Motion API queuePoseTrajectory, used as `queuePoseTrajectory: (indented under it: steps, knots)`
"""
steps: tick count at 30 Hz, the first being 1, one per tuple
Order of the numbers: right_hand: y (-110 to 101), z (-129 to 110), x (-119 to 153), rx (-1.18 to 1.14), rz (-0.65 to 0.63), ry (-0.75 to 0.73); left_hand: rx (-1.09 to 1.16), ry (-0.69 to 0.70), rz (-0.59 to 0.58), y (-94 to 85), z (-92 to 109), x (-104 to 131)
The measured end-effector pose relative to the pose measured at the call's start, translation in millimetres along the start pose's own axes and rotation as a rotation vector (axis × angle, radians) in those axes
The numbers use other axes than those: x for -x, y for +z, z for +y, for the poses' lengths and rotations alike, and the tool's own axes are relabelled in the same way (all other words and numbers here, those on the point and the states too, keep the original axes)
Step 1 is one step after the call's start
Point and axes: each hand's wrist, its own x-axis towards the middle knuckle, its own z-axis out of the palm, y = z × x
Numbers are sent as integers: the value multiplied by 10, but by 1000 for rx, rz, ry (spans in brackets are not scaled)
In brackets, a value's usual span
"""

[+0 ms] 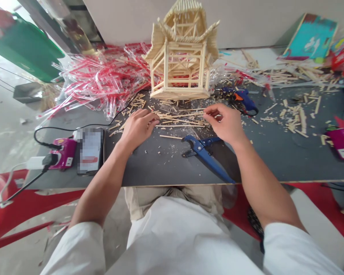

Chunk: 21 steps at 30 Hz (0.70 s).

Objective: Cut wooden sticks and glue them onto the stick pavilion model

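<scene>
Thin wooden sticks (186,123) lie in a loose bundle between my two hands on the dark tabletop. At their left ends my left hand (140,128) is closed, thumb and fingertips together around stick ends. My right hand (225,121) pinches a stick end at the right side of the bundle. Just behind stands a pavilion model (186,91) built of the same sticks, upright, with a tiered roof. Blue cutting pliers (208,156) lie in front of my right hand, and a single short stick (171,136) rests by their jaws.
Red and clear plastic wrappers (109,76) heap at the back left. A glue gun (245,100) lies right of the model, near scattered stick offcuts (299,118). Left are a phone (90,151) and a purple power strip (64,152) with cables. The table's front edge (177,185) is near my lap.
</scene>
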Motion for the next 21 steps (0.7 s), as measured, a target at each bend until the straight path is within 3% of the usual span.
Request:
queuePoseTrajectory:
  steps: [6,16,21]
  knots:
    - [5,0,10,21,-21,-19,24,70,-118,71,39,4]
    - [39,-95,20,36,-57,-61,-85,-42,6,246,178,-64]
    - [106,-180,21,31,-86,-110,-74,-18,-21,322,128,-162]
